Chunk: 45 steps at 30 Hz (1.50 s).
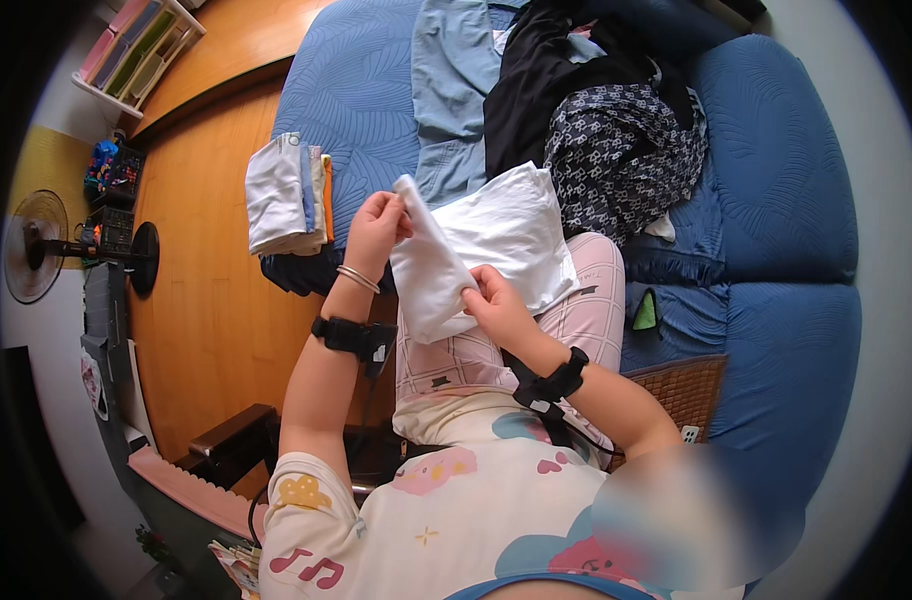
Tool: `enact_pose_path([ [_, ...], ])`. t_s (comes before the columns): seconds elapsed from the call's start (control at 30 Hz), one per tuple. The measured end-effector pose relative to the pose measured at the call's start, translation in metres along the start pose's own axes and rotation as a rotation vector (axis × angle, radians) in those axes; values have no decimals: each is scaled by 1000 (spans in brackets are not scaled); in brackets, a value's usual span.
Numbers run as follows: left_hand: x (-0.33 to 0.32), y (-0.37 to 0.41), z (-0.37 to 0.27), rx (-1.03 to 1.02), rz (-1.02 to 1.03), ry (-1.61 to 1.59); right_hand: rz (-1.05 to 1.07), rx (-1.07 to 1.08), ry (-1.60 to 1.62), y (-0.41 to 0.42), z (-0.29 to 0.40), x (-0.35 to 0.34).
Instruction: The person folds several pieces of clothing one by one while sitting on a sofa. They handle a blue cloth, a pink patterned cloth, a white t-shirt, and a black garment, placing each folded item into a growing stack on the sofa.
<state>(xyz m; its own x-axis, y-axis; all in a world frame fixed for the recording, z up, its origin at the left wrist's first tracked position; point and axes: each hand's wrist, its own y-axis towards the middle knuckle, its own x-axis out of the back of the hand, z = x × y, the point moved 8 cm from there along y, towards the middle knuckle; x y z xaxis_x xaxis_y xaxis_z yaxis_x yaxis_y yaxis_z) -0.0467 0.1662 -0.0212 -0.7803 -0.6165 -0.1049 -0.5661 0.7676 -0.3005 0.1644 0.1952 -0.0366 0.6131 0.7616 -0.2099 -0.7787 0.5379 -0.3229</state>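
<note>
A white cloth garment (493,232) lies over my lap, part of it folded up between my hands. My left hand (381,219) pinches the top end of the folded white part. Further down the same edge, my right hand (497,300) grips it between thumb and fingers. Beyond my left hand, a stack of folded clothes (276,199), white, blue and orange, rests at the sofa's edge. Light blue denim trousers (448,97) lie just beyond the white garment. Next to them are a black garment (531,90) and a crumpled black-and-white patterned garment (621,157).
The blue-covered sofa (778,187) runs along the right. A small green-and-black item (645,309) and a woven mat (681,382) lie on it. At the left are a standing fan (39,246), a dark wooden armrest (234,435) and a storage rack (137,52).
</note>
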Motion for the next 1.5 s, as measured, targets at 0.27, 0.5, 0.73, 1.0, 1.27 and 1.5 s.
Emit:
enact_pose_path([
  [0.27, 25, -43, 68, 37, -199, 629, -60, -295, 26, -6, -63, 42],
  [0.5, 22, -80, 98, 383, -127, 378, -7, -44, -39, 9, -36, 26],
  [0.73, 17, -82, 114, 260, -185, 273, -29, -77, -78, 13, -45, 38],
  [1.0, 20, -62, 113, 327, -137, 257, -267, 639, -997, -18, 31, 22],
  [1.27, 36, 5, 120, 470, -114, -30, 176, 482, -1259, -12, 22, -64],
  [1.5, 52, -7, 36, -49, -244, 0, 152, 524, -1068, -6, 34, -71],
])
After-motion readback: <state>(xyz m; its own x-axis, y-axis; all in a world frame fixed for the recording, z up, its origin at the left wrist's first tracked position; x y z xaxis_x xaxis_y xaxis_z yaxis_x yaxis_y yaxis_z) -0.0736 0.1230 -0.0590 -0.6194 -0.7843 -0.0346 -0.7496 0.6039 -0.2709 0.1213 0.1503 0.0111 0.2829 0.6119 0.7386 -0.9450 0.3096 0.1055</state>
